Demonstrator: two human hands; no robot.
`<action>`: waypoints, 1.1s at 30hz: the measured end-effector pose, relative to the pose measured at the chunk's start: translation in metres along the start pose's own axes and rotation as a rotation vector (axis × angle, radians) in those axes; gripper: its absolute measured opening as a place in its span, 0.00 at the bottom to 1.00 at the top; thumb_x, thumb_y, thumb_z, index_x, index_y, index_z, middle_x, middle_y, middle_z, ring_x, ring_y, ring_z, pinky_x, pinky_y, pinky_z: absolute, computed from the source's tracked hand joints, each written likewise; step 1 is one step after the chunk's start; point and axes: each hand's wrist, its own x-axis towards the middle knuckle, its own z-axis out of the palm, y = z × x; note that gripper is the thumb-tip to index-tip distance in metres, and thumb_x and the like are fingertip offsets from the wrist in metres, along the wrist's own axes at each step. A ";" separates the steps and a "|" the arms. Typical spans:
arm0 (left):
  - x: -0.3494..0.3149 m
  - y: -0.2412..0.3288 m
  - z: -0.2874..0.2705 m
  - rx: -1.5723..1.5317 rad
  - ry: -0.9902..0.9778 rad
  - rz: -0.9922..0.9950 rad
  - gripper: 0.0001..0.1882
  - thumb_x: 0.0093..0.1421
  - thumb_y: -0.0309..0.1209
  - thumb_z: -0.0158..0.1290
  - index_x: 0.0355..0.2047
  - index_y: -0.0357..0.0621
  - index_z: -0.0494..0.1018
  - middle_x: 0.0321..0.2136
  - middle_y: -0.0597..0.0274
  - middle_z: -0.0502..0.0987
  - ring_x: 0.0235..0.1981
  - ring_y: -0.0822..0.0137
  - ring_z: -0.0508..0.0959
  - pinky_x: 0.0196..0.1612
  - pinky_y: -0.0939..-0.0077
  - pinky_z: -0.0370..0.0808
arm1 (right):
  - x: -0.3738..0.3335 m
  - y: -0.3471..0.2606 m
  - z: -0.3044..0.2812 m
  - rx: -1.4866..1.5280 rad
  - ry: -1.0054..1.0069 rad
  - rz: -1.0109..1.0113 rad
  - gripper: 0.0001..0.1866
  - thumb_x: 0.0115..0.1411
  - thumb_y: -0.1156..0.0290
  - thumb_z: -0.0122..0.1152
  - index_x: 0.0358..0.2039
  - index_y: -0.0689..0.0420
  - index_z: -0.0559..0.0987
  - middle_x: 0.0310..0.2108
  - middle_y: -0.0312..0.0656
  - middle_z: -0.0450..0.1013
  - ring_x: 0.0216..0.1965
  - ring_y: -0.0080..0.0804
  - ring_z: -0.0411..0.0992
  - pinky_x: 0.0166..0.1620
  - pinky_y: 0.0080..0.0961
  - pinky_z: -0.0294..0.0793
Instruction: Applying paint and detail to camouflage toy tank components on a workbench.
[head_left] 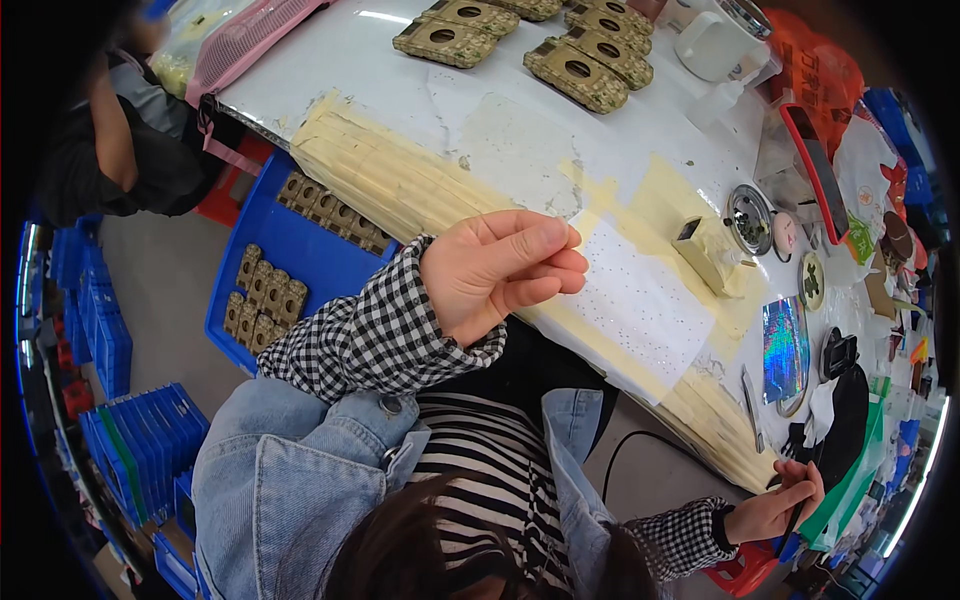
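Note:
My left hand (505, 268) is raised over the table's near edge, thumb pressed against the curled fingers; anything pinched between them is too small to make out. Below and beside it lies a white paper sheet (640, 300) scattered with tiny dark specks, edged by yellowish tape. At the lower right, my right hand (778, 508) is closed around a thin dark thing (793, 525), mostly hidden by the fingers, by the table's near right corner. A pair of metal tweezers (752, 408) rests near that corner.
Camouflage-patterned shells with round holes (578, 72) sit at the table's far side. A blue tray (318, 252) on the left holds more camouflage parts. On the right are a tape-covered box (715, 260), a round metal tin (750, 215) and a red-cased phone (815, 170). Another person sits far left.

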 end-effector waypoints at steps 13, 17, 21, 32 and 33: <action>0.009 0.005 0.030 0.446 0.324 0.070 0.14 0.63 0.31 0.46 0.43 0.32 0.71 0.35 0.49 0.78 0.37 0.64 0.80 0.36 0.84 0.79 | 0.000 0.012 -0.002 0.019 0.004 0.055 0.17 0.68 0.61 0.37 0.38 0.63 0.69 0.25 0.42 0.68 0.24 0.28 0.67 0.30 0.21 0.69; 0.006 0.005 0.034 0.525 0.299 0.081 0.16 0.65 0.34 0.43 0.43 0.30 0.70 0.37 0.46 0.77 0.39 0.62 0.79 0.40 0.81 0.78 | 0.001 0.014 -0.003 0.000 0.001 0.054 0.17 0.68 0.61 0.38 0.37 0.63 0.69 0.25 0.42 0.68 0.24 0.28 0.67 0.30 0.21 0.69; 0.004 0.005 0.035 0.570 0.262 0.109 0.18 0.66 0.35 0.42 0.43 0.29 0.70 0.38 0.45 0.77 0.39 0.61 0.79 0.41 0.79 0.78 | 0.000 0.015 -0.001 0.000 0.010 0.051 0.18 0.68 0.61 0.38 0.38 0.64 0.70 0.24 0.42 0.69 0.24 0.28 0.68 0.30 0.21 0.70; 0.001 0.006 0.031 0.586 0.209 0.130 0.19 0.66 0.35 0.41 0.43 0.28 0.70 0.38 0.43 0.76 0.39 0.60 0.79 0.41 0.78 0.78 | 0.000 0.022 -0.001 0.007 -0.028 0.087 0.17 0.68 0.63 0.41 0.41 0.65 0.71 0.27 0.43 0.70 0.27 0.27 0.70 0.35 0.22 0.72; 0.001 0.006 0.031 0.590 0.205 0.131 0.19 0.66 0.35 0.41 0.43 0.28 0.70 0.38 0.43 0.76 0.39 0.60 0.79 0.41 0.78 0.78 | 0.000 0.022 0.000 0.003 -0.025 0.089 0.17 0.68 0.62 0.40 0.40 0.65 0.70 0.27 0.42 0.70 0.27 0.27 0.69 0.34 0.22 0.71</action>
